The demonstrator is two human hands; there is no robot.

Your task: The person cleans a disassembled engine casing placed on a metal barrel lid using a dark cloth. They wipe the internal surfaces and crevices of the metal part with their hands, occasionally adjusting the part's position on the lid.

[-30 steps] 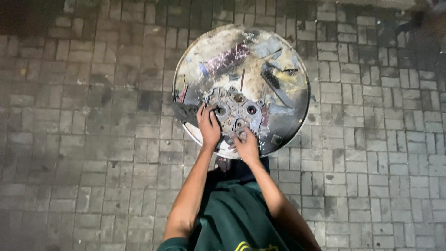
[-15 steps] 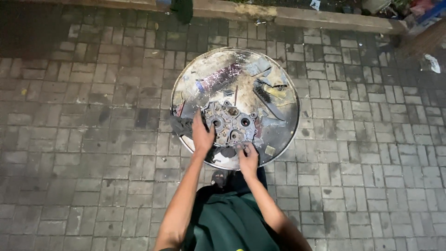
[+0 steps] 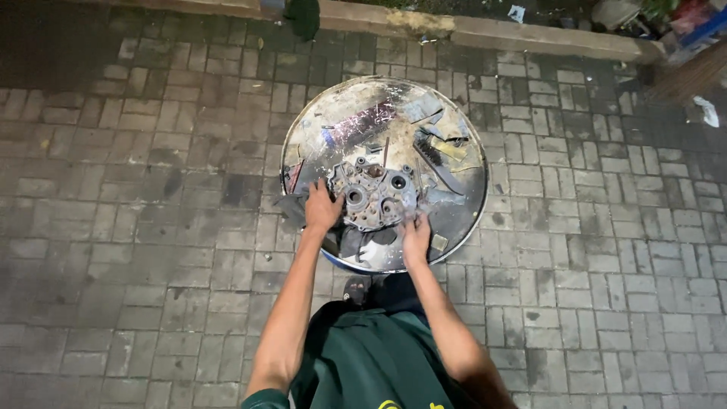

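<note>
Both hands, the left hand (image 3: 323,208) and right hand (image 3: 416,236), grip the grimy grey cast-metal engine casing (image 3: 372,195) by opposite edges on the round, littered metal tabletop (image 3: 469,212); it looks heavy, rigid and greasy.

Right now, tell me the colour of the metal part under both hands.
Dull grey with rusty brown patches, the metal part; head view.

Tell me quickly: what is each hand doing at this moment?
Left hand: fingers spread, resting on the left edge of the grey metal engine casing; a grip cannot be told.
Right hand: at the casing's lower right edge, grip cannot be told.
</note>
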